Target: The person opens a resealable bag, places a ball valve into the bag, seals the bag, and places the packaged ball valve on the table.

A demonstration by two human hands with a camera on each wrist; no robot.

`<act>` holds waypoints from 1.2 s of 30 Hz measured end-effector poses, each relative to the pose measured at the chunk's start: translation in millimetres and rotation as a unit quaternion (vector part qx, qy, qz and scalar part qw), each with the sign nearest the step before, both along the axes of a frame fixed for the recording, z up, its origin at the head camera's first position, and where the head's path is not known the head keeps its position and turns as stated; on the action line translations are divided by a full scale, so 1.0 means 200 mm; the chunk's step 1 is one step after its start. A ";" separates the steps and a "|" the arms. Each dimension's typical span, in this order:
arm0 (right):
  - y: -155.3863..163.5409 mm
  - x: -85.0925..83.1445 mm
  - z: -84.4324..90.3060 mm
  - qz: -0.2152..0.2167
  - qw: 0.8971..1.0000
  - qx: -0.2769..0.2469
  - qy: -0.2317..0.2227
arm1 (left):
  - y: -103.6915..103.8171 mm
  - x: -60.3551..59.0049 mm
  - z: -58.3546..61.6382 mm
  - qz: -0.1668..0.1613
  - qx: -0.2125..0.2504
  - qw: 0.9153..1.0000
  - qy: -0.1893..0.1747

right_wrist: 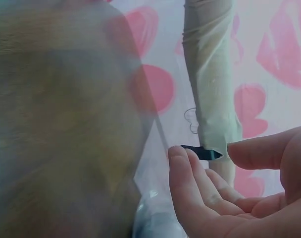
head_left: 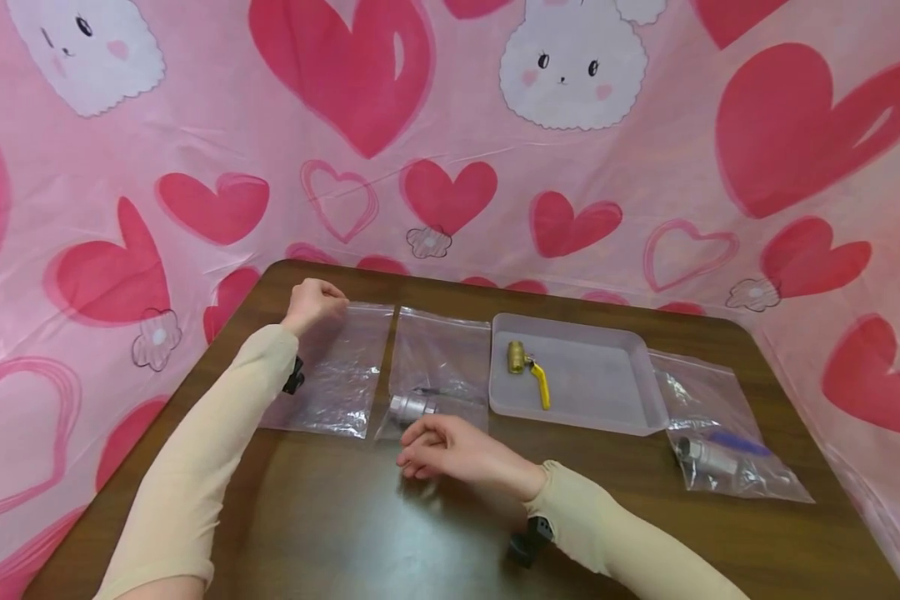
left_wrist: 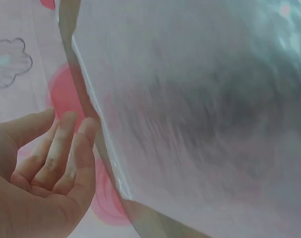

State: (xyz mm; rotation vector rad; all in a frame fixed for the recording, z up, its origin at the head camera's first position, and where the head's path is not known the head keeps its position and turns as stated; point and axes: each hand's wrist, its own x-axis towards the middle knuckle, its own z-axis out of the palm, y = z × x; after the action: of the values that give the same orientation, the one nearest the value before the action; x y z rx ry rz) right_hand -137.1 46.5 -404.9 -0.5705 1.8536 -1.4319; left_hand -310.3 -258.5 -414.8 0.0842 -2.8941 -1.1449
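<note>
Clear plastic covers much of the brown bench: 3 zip bags lie on it in a row with a shallow tray among them. The left hand sits at the far left corner of the empty bag; from above its fingers look curled at the bag's top edge, but the left wrist view shows them loose and nearly straight just beside the plastic, so I cannot tell whether it pinches the bag. The right hand rests on the bench with fingers relaxed and slightly bent, holding nothing. The silver valve lies inside the middle bag, at about 11 o'clock from the right hand and just beside its fingertips. At 2 o'clock from that hand stands the translucent tray, holding a brass valve with a yellow handle. Further right, at 3 o'clock, the third bag holds another silver valve with a blue handle. A pink sheet printed with hearts and bunnies hangs behind.
</note>
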 end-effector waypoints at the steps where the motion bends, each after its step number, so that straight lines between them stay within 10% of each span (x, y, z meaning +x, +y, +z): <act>1: -0.02 -0.01 0.01 -0.002 1.000 -0.001 0.006 | -0.01 0.00 0.00 0.003 -0.002 1.000 0.001; 21: -0.39 -0.18 0.01 -0.053 0.976 0.128 0.165 | -0.15 -0.03 -0.03 0.039 -0.057 0.997 0.023; 36: -0.48 -0.18 -0.06 -0.023 0.950 0.242 0.195 | -0.20 -0.07 -0.10 0.090 -0.070 0.993 0.003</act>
State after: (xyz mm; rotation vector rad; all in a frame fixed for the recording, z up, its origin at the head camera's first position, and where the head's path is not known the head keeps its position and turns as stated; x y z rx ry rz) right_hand -172.9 -50.3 -415.9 -0.5890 2.4382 -0.8726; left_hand -325.1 -299.1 -434.3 0.3309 -2.8800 -0.9102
